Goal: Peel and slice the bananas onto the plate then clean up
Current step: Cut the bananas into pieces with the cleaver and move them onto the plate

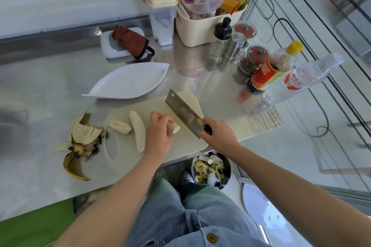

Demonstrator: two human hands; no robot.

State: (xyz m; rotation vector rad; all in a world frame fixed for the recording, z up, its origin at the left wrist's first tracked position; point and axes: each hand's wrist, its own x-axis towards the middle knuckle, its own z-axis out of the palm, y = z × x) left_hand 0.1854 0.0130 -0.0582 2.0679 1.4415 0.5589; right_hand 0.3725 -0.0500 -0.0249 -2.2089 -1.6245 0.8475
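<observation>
Bench: steel bench (40, 90); one cutting board (124, 146) at near edge.
Bananas: three peeled, on board: long banana (138, 130), short piece (120, 126), held banana (175, 127).
Left hand (158, 132): fingers curled round held banana.
Right hand (218, 132): fingers wrapped round one cleaver (184, 114), blade beside held banana.
Plate (128, 81): one, beyond board's far edge.
Peel heap (80, 142): one, at board's left end.

Cutting board (128, 152) sits mid-frame on the desk (40, 90), with the plate (128, 82) just behind it. Peels (80, 142) lie left of the board. On the board there's a short banana (120, 126), a long banana (138, 131) to its right, then the left hand (159, 134) gripping a banana piece (176, 127). The cleaver (184, 115) is to its right, held in the right hand (218, 134). Bottles (273, 70) stand at right, and the bin (225, 183) is below the desk edge.
</observation>
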